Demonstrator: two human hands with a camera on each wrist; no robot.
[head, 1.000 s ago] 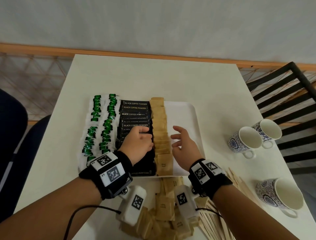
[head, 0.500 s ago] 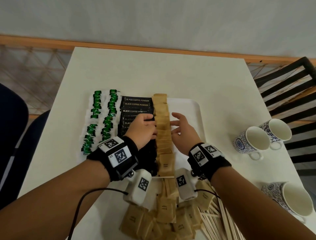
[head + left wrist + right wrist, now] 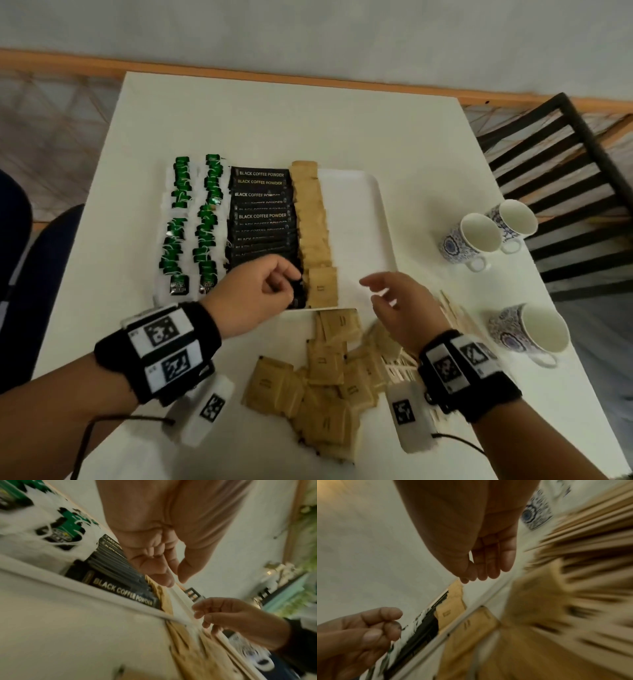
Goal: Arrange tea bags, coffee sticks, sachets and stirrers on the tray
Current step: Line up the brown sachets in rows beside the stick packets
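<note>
Sachets (image 3: 313, 219) fill one tray (image 3: 356, 219) row; left hand (image 3: 253, 294) curled, grip empty, right hand (image 3: 400, 305) slack-fingered, empty. Next: loose sachets (image 3: 325, 394) nearby.

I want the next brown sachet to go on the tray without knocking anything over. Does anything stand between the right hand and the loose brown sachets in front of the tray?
Nothing visible does. The right hand hovers open, and the loose brown sachets lie uncovered on the table just below it.
</note>
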